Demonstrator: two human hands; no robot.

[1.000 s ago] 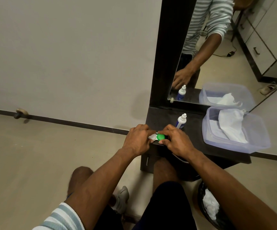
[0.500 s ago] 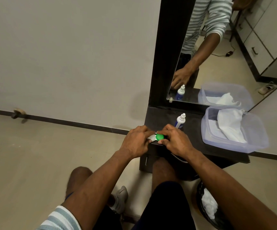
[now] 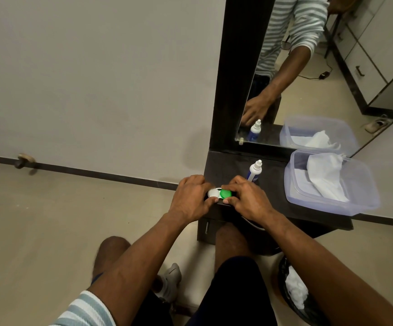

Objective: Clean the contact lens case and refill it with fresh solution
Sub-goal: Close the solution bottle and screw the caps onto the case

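Observation:
A contact lens case (image 3: 219, 193) with one white cap and one green cap rests at the front left corner of the dark dresser shelf (image 3: 270, 203). My left hand (image 3: 192, 200) grips its white side. My right hand (image 3: 246, 200) pinches the green side with thumb and fingers. Just behind my right hand stands a small white solution bottle (image 3: 254, 171) with a blue label, upright and capped.
A clear plastic tub (image 3: 327, 203) holding white tissues sits on the right of the shelf. A mirror (image 3: 308, 67) rises behind. A black-lined bin (image 3: 291, 292) with crumpled tissue stands on the floor at the lower right, beside my knees.
My left fingers have drawn back a little, so the white cap shows more fully. Both hands stay on the case at the same spot.

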